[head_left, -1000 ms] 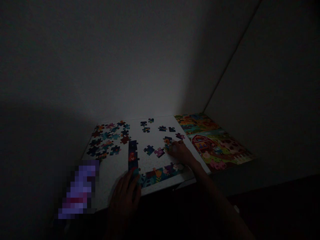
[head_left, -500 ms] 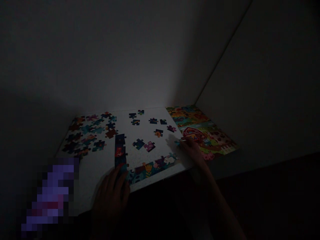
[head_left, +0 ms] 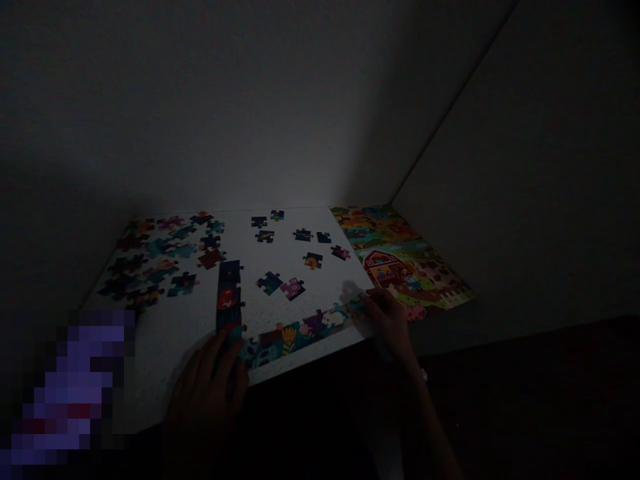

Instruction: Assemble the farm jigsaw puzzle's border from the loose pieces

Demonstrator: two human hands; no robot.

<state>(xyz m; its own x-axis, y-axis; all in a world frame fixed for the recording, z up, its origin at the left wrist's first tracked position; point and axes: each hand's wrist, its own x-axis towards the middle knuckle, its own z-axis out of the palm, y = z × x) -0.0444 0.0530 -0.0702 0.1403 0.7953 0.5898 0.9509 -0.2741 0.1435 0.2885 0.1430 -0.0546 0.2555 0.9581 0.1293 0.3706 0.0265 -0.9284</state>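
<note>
An L of joined jigsaw pieces lies on the white tabletop: a dark upright strip (head_left: pixel 229 293) on the left and a bottom row (head_left: pixel 289 335) with a yellow plant and a white rabbit. My left hand (head_left: pixel 213 373) rests with its fingers laid over the corner where the two strips meet. At the row's right end, my right hand (head_left: pixel 390 320) pinches a small jigsaw piece (head_left: pixel 361 297), partly hidden by the fingers. It is too dark to tell whether that piece is locked in. Several loose pieces lie inside the L, including a pink one (head_left: pixel 293 288) and an orange one (head_left: pixel 313 260).
A heap of mixed jigsaw pieces (head_left: pixel 160 257) spreads over the table's left part. On the right lies a colourful farm picture (head_left: pixel 410 267) with a red barn. A pale wall (head_left: pixel 280 133) rises behind the table. A blurred purple patch (head_left: pixel 75 387) covers the lower left.
My right hand has moved down slightly with its piece, to the right end of the bottom row. My left hand stays on the corner. The view has shifted a little.
</note>
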